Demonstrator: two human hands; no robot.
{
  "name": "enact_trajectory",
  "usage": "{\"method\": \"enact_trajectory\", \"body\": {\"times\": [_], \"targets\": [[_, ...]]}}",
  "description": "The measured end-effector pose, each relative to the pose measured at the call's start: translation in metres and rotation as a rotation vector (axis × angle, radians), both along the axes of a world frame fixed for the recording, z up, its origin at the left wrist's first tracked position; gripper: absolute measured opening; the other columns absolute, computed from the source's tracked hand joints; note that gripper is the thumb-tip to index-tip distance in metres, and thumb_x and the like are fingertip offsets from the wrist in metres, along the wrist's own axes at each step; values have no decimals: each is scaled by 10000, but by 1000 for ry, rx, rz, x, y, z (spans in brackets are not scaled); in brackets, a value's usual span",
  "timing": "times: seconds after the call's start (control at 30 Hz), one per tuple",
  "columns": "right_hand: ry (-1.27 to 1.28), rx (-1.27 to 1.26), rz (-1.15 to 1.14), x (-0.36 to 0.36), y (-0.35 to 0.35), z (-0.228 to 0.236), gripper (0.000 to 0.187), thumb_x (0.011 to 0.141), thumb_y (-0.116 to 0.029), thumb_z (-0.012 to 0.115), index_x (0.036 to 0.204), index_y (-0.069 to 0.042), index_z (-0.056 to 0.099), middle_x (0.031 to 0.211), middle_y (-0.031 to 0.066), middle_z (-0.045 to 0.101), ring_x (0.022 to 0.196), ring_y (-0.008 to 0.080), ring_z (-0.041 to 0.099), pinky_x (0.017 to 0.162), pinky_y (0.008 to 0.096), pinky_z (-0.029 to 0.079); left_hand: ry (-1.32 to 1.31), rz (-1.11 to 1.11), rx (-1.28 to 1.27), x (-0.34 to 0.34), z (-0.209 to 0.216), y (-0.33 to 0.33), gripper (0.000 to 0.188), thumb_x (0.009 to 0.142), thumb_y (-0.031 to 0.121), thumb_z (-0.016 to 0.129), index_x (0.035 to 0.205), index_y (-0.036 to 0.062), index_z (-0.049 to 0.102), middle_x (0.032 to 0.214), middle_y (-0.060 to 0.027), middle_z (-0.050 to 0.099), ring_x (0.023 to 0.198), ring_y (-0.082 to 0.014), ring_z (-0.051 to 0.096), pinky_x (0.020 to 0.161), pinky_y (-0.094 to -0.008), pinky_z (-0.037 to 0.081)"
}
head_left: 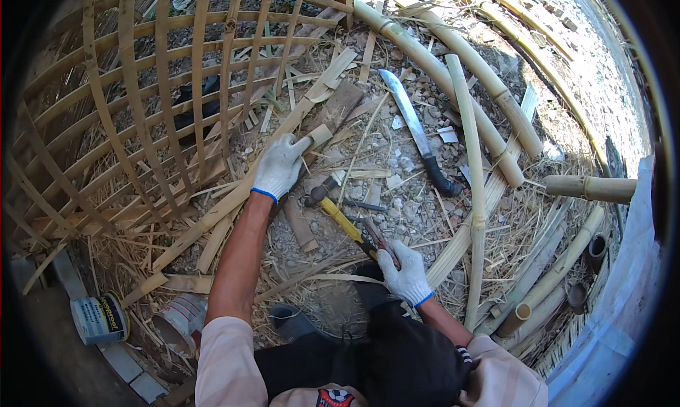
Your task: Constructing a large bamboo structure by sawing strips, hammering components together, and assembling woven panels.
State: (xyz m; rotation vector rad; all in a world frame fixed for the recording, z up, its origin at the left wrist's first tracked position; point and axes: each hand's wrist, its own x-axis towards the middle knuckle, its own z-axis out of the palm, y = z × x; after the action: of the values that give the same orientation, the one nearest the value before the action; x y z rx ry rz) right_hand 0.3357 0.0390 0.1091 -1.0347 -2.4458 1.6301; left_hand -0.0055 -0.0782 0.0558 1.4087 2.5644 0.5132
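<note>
My left hand [280, 165], in a white knit glove with a blue cuff, is closed at the end of a short bamboo piece [321, 134] over a dark wood plank [338, 108]. Beneath that hand runs a long split bamboo strip [205, 226]. My right hand [405, 269], gloved alike, is closed around what looks like a pair of pliers [381, 238], partly hidden by the fingers. Between the hands lies a hammer [342, 219] with a yellow and black handle. A dark metal rod [365, 205] rests beside it.
A woven bamboo lattice [163, 74] stands at the left. Ahead lies a machete [411, 120] with a black handle. Bamboo poles [453, 88] cross the rubble and shavings at the right, beside a pale sheet [609, 336]. Two buckets, one labelled [99, 318], stand at lower left.
</note>
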Motion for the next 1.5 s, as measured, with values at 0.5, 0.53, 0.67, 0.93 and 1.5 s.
{"method": "enact_trajectory", "body": {"times": [0.5, 0.53, 0.67, 0.93, 1.5], "targets": [[-41, -21, 13, -7, 3, 12, 243, 1015, -228, 634, 929, -1, 645, 648, 136, 515, 568, 217, 459, 571, 393, 403, 82, 27, -43, -4, -10, -11, 389, 900, 78, 655, 1274, 183, 665, 1130, -166, 634, 1054, -384, 650, 902, -504, 538], [-82, -15, -15, 4, 3, 11, 216, 1020, -202, 617, 966, 3, 655, 648, 74, 504, 600, 137, 449, 568, 353, 386, 81, 16, 7, 1, -11, -5, 372, 890, 92, 677, 1255, 166, 654, 1139, -161, 645, 1054, -398, 653, 900, -510, 536], [-7, 15, 15, 4, 12, -6, 261, 1060, -214, 577, 905, -6, 606, 667, 17, 440, 631, 109, 381, 572, 332, 332, 74, -13, -6, 4, -17, 9, 316, 922, 116, 656, 1233, 175, 650, 1157, -145, 631, 1088, -376, 650, 925, -493, 529], [99, -341, -175, 24, 29, -7, 276, 1077, -253, 567, 887, -54, 584, 746, -37, 510, 666, 50, 413, 592, 260, 357, -130, 89, 29, -4, -14, -18, 564, 912, 180, 693, 1442, 70, 532, 1330, -207, 620, 1259, -402, 586, 1076, -486, 488], [37, -194, -2, 34, 82, -4, 235, 987, -218, 645, 943, 9, 688, 860, 56, 667, 822, 127, 592, 764, 313, 484, -399, 34, 41, 26, 35, -18, 428, 929, 232, 707, 1326, 76, 679, 1233, -175, 682, 1181, -358, 643, 1036, -438, 507]]}}
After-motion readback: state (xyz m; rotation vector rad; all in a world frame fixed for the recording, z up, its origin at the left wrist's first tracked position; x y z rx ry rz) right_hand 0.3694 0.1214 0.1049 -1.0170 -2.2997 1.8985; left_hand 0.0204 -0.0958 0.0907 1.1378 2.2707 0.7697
